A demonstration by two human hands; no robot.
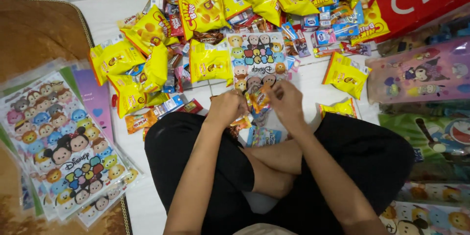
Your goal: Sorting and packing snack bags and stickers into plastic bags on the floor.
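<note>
We hold one small orange snack packet (259, 99) above our crossed legs, left hand (226, 108) and right hand (286, 100) both closed on it. Just beyond: cartoon-printed bag (257, 58), heap of yellow snack bags (205, 14) on the floor.

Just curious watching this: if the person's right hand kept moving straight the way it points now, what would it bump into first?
The right hand points at the small snack packet it pinches with the left hand, so it would probably meet that first.
</note>
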